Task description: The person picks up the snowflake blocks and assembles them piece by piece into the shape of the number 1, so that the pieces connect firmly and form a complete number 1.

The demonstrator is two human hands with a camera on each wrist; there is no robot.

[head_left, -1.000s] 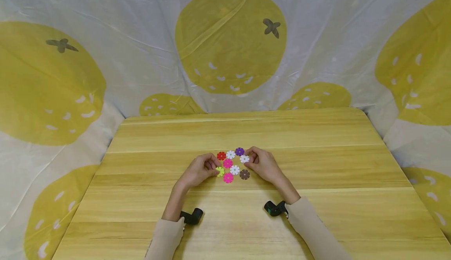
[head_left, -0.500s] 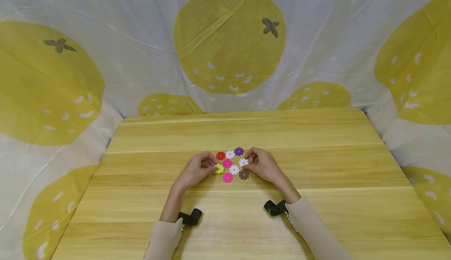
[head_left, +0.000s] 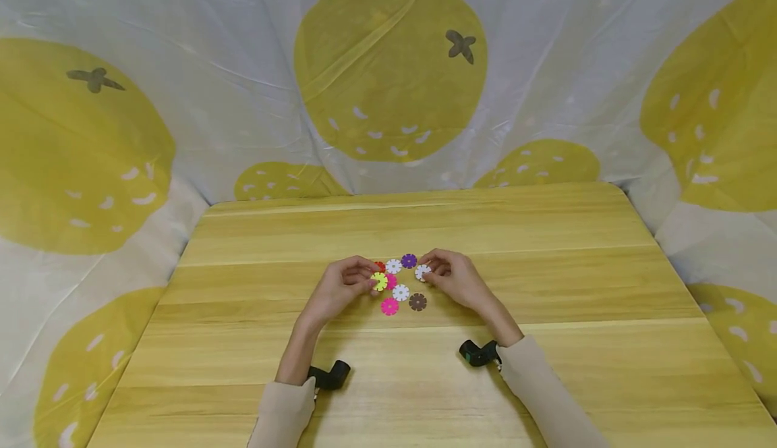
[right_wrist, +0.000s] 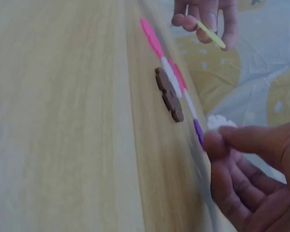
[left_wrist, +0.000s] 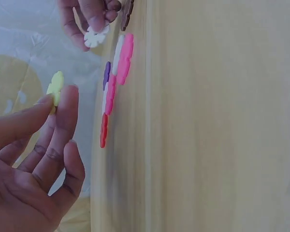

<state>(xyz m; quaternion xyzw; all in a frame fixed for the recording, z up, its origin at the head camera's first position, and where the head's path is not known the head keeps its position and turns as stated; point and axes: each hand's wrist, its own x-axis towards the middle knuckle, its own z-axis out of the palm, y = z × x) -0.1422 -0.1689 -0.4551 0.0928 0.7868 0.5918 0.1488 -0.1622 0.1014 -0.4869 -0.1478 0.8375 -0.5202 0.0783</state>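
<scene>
Fingers of the left hand clamp a thin yellow disc between thumb and forefinger, raised above the smooth, wood-grained table, the rest loosely bent. In the head view those fingertips and the yellow disc hide much of the red disc and part of the farther pink disc. Next come the nearer pink disc, the farther white disc, the nearer white disc and the purple disc, all flat and round with notched rims. Right of them lies the brown disc, its end cut off in the left wrist view. Farthest right, the right hand pinches a raised white disc, which thumb and fingertip largely conceal in the right wrist view.
</scene>
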